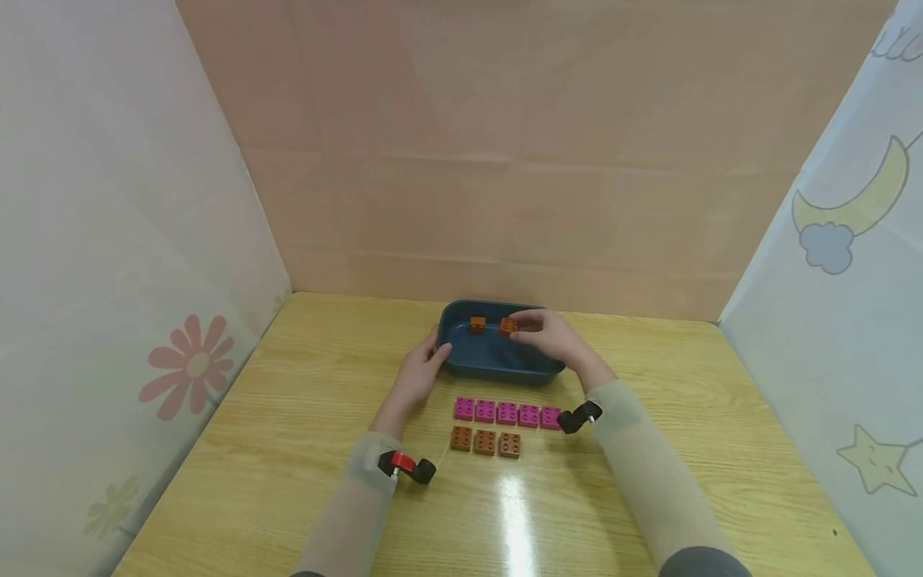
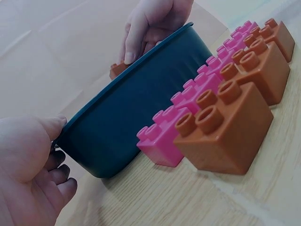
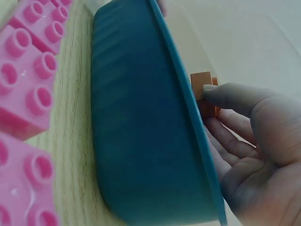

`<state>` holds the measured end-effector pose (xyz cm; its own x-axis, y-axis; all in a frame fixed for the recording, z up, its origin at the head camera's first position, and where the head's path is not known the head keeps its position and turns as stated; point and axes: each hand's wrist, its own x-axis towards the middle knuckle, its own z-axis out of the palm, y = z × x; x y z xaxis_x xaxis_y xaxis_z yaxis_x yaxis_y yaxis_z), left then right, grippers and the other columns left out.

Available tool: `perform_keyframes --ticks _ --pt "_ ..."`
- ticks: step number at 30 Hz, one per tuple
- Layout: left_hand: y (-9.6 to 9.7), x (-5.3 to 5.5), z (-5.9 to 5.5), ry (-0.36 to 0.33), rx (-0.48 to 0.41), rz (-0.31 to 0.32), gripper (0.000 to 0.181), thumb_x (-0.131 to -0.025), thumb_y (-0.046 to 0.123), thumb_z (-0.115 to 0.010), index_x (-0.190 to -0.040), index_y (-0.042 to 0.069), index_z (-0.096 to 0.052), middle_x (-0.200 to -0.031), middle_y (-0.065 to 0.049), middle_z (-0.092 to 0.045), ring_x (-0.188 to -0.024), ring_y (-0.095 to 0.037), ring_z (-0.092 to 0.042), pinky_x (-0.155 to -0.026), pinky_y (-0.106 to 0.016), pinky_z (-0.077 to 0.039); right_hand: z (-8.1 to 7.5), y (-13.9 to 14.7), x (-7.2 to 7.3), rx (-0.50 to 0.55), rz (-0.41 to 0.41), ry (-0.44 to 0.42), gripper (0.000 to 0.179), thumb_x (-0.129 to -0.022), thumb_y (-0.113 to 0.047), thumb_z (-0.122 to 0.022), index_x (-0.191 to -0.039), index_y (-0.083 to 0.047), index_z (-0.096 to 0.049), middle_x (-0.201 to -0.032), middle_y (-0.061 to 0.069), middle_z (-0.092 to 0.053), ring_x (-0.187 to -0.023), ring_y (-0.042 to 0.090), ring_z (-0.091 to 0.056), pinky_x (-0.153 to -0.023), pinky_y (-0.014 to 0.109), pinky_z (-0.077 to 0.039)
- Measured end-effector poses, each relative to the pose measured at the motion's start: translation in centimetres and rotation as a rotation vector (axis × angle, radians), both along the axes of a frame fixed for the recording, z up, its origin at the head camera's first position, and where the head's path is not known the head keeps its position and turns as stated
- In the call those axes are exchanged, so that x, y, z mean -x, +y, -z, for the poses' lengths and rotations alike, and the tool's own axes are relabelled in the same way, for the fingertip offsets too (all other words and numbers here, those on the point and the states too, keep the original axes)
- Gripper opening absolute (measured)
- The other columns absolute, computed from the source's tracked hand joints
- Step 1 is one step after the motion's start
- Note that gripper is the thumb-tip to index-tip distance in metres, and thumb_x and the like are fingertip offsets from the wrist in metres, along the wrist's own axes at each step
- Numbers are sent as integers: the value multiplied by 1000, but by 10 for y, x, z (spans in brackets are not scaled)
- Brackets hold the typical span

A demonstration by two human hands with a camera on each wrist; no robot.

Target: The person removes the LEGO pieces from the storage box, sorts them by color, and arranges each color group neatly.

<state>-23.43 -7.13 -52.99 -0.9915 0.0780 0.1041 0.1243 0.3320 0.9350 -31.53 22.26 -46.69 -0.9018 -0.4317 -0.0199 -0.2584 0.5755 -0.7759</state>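
Note:
My left hand (image 1: 421, 370) grips the left end of a dark blue plastic bin (image 1: 476, 357), its thumb on the rim and its fingers curled under the outside. Over the right part of the bin, my right hand (image 1: 550, 335) pinches an orange toy building brick (image 1: 507, 325) between thumb and fingers. In the right wrist view the thumb presses on that orange brick (image 3: 201, 84) just beyond the bin's rim. Another orange brick (image 1: 477, 324) sits inside the bin, left of the held one.
In front of the bin, several pink bricks (image 1: 507, 413) stand in a row, studs up. Nearer to me is a row of three orange-brown bricks (image 1: 485, 442). All rest on a wooden table (image 1: 346, 353), with a peach cloth wall (image 1: 505, 200) behind.

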Motion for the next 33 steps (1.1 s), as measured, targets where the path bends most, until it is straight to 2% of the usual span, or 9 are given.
perform_keyframes --ticks 12,20,28,33 --pt "-1 -3 -1 -5 -1 1 68 -115 36 -52 -170 7 -25 -174 -10 -26 -158 -35 -29 -128 -51 -29 -5 14 -29 88 -3 -14 50 -101 -24 -78 -146 -8 -66 -142 16 -67 -130 35 -65 -106 53 -55" --pt "-3 -3 -3 4 11 -4 67 -115 33 -52 -170 4 -25 -174 -12 -26 -158 -37 -29 -128 -52 -28 -6 22 -48 125 -20 -22 51 -101 -22 -78 -147 -7 -65 -141 15 -68 -129 34 -66 -104 51 -57" --pt "-5 -3 -1 -9 7 -6 66 -116 34 -52 -170 7 -26 -174 -10 -27 -158 -35 -30 -128 -51 -28 1 33 -71 182 2 -74 52 -99 -23 -81 -146 -8 -66 -142 15 -67 -128 34 -67 -102 45 -59" --pt "-6 -2 0 -7 -4 -6 66 -116 36 -51 -170 8 -26 -174 -9 -27 -158 -34 -30 -128 -50 -28 4 44 -89 193 30 -66 52 -99 -25 -82 -145 -8 -67 -143 15 -67 -130 35 -66 -105 46 -57"
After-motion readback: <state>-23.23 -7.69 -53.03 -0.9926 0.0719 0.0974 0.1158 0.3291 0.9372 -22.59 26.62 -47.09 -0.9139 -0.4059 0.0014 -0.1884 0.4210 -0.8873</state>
